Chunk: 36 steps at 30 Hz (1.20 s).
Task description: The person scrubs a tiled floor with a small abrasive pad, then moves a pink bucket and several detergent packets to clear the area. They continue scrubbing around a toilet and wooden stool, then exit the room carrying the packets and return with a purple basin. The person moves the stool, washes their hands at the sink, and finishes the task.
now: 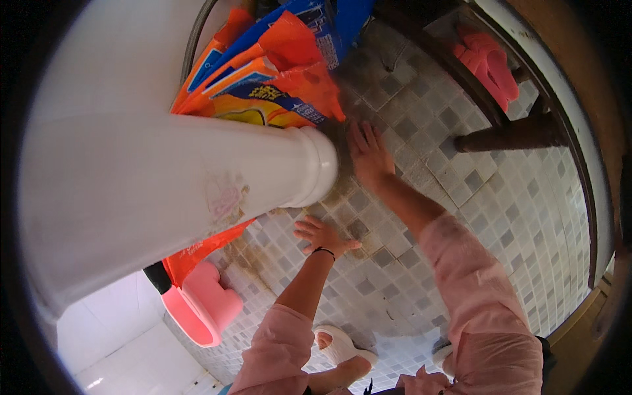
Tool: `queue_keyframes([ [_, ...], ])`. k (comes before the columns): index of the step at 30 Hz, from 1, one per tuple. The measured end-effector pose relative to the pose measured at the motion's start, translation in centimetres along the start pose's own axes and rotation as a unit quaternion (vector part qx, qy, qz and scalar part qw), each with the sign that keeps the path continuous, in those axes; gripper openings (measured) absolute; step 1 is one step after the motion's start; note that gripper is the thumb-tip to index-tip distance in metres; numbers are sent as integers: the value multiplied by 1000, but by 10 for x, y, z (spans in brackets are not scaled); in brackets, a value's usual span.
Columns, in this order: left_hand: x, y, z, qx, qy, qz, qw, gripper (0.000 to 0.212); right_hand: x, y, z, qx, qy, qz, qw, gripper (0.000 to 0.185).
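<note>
A white ceramic pedestal (247, 153) with a faded flower print runs across the left side, its rounded foot on the tiled floor (429, 173). My left hand (321, 236) is beside that foot, fingers spread and nothing in it. A thin dark band circles the left wrist. On the foot's other side is my right hand (370, 155), slightly blurred, with its fingers a little apart and no object visible in it. Its fingertips are close to an orange and blue plastic packet (291, 94). Whether either palm touches the floor I cannot tell.
Brown stains mark the tiles around the pedestal. A pink plastic stool (217, 301) stands beyond it, partly behind an orange packet (207, 247). Dark wooden furniture legs (513, 136) and pink slippers (486, 64) are at the right. A braided hose (195, 42) runs down behind the packets.
</note>
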<state>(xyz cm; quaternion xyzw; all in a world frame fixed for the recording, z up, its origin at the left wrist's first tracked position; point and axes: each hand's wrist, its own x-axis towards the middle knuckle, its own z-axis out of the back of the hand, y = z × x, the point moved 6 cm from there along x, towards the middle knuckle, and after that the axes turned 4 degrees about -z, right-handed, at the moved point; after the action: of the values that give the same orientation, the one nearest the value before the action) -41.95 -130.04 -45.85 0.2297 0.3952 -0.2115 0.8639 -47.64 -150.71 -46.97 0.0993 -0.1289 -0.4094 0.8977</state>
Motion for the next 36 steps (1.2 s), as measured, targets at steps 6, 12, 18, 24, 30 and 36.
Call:
queue_keyframes([
  [6,-3,-11,2,-35,-1,-29,999,151,61,-17,11,-9,-20,50,999,55],
  [12,10,2,-6,-22,-7,-14,1000,157,54,4,1,4,24,41,999,52],
  [18,12,4,-11,-29,-22,-29,999,159,3,-9,5,31,44,100,993,50],
  [24,11,-7,-7,-22,-15,-36,999,160,91,3,12,0,108,46,993,50],
  [30,10,2,-6,-13,-13,-17,1000,159,-25,-13,4,4,88,52,995,56],
  [36,-1,-12,-2,-40,9,-27,999,153,43,-12,14,-33,77,-8,996,54],
])
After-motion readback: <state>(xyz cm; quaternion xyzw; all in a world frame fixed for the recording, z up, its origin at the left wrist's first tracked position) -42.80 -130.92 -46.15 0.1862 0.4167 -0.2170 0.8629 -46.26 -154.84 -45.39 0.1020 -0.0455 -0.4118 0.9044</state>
